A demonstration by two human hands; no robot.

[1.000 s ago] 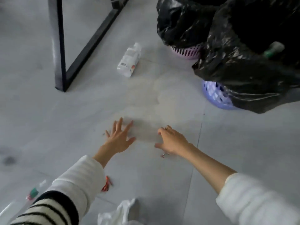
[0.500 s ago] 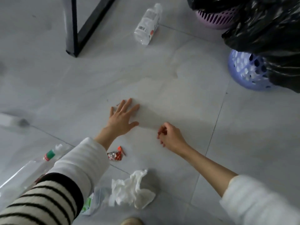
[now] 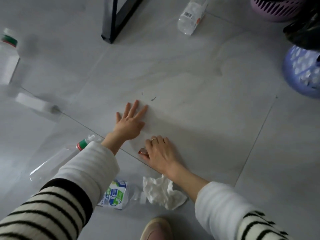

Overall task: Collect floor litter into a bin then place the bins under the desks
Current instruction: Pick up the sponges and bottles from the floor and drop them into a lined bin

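small red wrapper (image 3: 142,151) under right hand (image 3: 160,151), crumpled white tissue (image 3: 161,191) nearby

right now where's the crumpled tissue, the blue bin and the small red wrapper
crumpled tissue (image 3: 161,192): head view, its middle folds
blue bin (image 3: 302,70): head view, perforated side wall
small red wrapper (image 3: 142,151): head view, part showing beside the right hand (image 3: 160,152)

The right hand (image 3: 160,151) now sits nearer the crumpled tissue (image 3: 161,191) than a moment ago, its fingers (image 3: 156,141) curled over a small red wrapper (image 3: 142,151) that earlier lay loose beside the left sleeve. The left hand (image 3: 129,122) is now flat just beyond it. The purple basket (image 3: 301,70) lies further off, and a shoe (image 3: 156,229) appears below the tissue.
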